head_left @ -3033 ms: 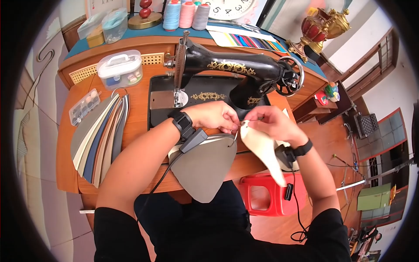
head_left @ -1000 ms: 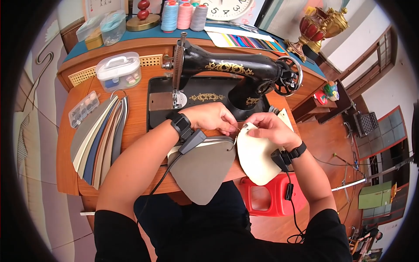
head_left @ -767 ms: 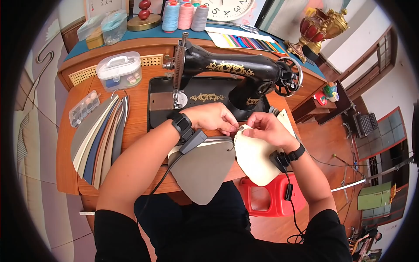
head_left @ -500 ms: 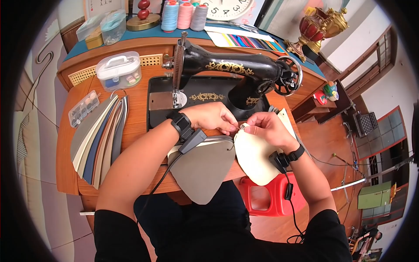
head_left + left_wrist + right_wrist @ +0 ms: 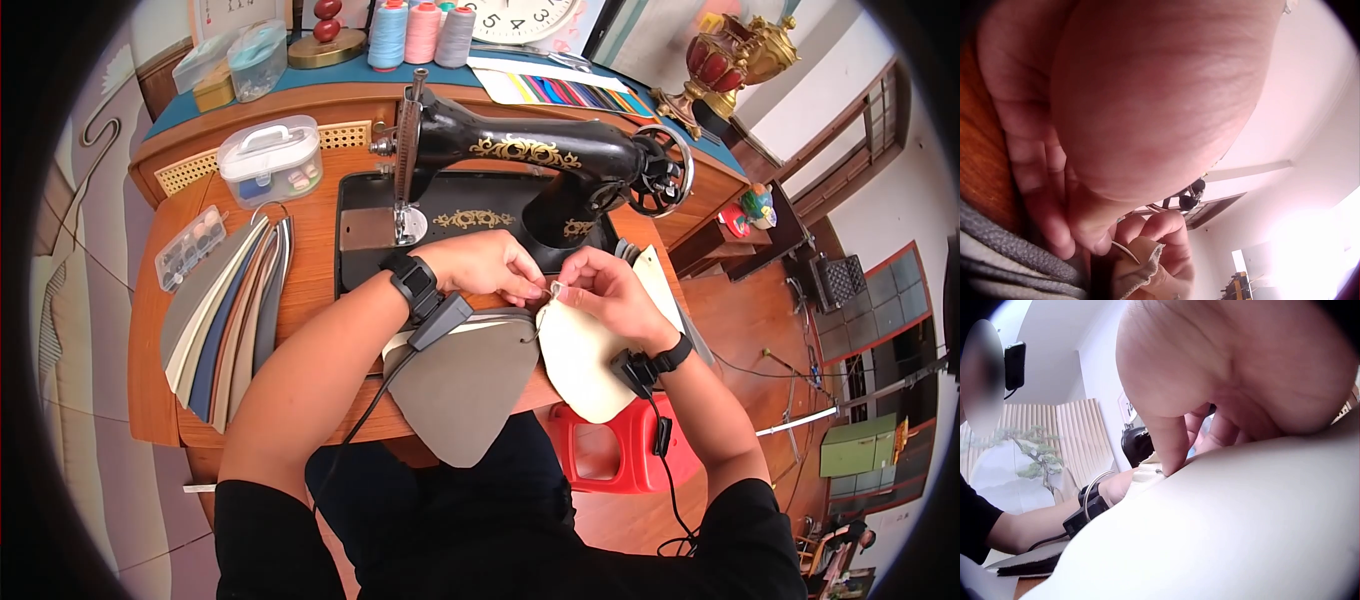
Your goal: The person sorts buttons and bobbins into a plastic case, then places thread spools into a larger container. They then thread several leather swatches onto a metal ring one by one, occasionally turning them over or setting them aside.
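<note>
My left hand (image 5: 488, 268) pinches a thin metal ring (image 5: 1090, 490) between thumb and finger, just in front of the sewing machine. From this ring hangs a stack of leather swatches with a grey swatch (image 5: 465, 390) on top, reaching over the table edge. My right hand (image 5: 612, 297) pinches the top corner of a cream leather swatch (image 5: 585, 362). That corner is bent up, right at the left fingertips. In the left wrist view the ring's end meets the folded cream corner (image 5: 1141, 265). The cream swatch fills the lower right wrist view.
A black sewing machine (image 5: 530, 150) stands behind the hands. On the left lie a fanned swatch ring (image 5: 225, 320), a small compartment box (image 5: 192, 248) and a lidded clear box (image 5: 268, 165). More swatches (image 5: 655, 285) lie at the right. A red stool (image 5: 640, 450) is below the table edge.
The cream swatch, edge-on and blurred three seconds ago, now hangs with its broad face showing. Its top corner has been folded up between the right fingers. My left hand has hardly moved.
</note>
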The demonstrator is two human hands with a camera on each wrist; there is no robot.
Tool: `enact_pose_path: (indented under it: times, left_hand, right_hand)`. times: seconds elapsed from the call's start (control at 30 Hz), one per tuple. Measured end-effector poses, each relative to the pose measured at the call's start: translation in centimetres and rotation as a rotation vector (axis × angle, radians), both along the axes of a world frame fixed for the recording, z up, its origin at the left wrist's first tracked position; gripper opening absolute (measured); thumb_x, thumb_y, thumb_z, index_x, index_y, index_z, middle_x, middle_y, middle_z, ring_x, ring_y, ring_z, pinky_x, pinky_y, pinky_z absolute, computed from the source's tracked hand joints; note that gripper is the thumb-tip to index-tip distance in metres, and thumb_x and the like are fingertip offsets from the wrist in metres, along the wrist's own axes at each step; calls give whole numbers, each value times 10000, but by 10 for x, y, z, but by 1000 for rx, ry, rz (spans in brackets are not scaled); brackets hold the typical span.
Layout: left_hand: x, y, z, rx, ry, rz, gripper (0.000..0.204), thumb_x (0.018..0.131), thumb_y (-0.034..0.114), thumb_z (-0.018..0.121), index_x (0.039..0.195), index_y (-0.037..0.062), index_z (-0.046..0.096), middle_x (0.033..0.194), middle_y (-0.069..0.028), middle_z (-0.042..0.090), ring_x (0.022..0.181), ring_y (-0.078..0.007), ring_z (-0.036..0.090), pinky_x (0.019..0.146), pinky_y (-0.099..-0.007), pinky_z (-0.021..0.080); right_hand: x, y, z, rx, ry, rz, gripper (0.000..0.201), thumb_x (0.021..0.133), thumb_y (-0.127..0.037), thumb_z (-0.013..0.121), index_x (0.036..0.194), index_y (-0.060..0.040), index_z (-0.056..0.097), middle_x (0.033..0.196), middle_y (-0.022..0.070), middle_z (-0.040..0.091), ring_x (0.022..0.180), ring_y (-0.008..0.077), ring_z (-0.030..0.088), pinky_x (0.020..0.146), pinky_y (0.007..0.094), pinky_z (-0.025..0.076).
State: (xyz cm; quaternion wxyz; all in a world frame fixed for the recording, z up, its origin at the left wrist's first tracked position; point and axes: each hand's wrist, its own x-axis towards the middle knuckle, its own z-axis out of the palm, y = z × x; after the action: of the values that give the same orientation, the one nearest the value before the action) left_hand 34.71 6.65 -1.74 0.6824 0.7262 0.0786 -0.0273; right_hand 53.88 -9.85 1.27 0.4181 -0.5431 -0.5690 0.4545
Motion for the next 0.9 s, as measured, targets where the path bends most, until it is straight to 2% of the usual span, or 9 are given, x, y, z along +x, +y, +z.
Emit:
enact_pose_path:
  times: [0.1, 0.3, 0.37, 0.5, 0.67, 0.9]
  left_hand:
    - [0, 0, 1, 9, 3, 6, 244, 976, 160, 691, 1145, -10, 739, 987, -53, 746, 889, -98, 674, 818, -249, 553]
    - [-1, -2, 3, -1, 1, 16, 240, 973, 162, 696, 1132, -12, 741, 972, -55, 746, 876, -94, 672, 806, -243, 552]
    - [-1, -2, 3, -2, -1, 15, 242, 973, 162, 697, 1134, -13, 741, 975, -59, 748, 877, -95, 674, 806, -242, 552]
    - [-1, -2, 2, -2, 10, 20, 246, 970, 143, 694, 1152, -17, 733, 991, -70, 752, 887, -96, 681, 803, -239, 553]
    - [0, 0, 0, 0, 5, 9, 257, 967, 122, 689, 1178, -19, 724, 995, -72, 752, 884, -96, 681, 799, -235, 551]
    - [-2, 1, 2, 27, -14, -3, 258, 965, 125, 692, 1183, -9, 731, 990, -76, 755, 868, -92, 671, 795, -235, 544]
  right_hand:
    - [-4, -4, 6, -11, -17, 39, 193, 951, -38, 701, 1121, -23, 611, 927, 8, 693, 864, 60, 645, 757, 230, 530]
    - [-7, -5, 8, -7, -31, -34, 148, 925, -11, 712, 1072, 10, 705, 982, 30, 704, 859, 72, 654, 745, 230, 539]
    - [-7, -5, 8, 93, -108, -32, 174, 892, 9, 728, 1065, 16, 748, 1017, 46, 704, 865, 76, 654, 739, 223, 533]
    - [-10, -7, 12, 126, -197, -13, 203, 862, 24, 739, 1063, 5, 763, 1040, 57, 704, 873, 83, 655, 730, 223, 526]
    - [-16, -7, 19, 235, -434, 8, 211, 843, 24, 747, 1047, -17, 776, 1039, 64, 709, 864, 113, 670, 734, 241, 531]
    - [-16, -5, 15, 183, -329, -10, 212, 844, 12, 757, 1052, -19, 777, 992, 55, 709, 857, 114, 671, 733, 244, 534]
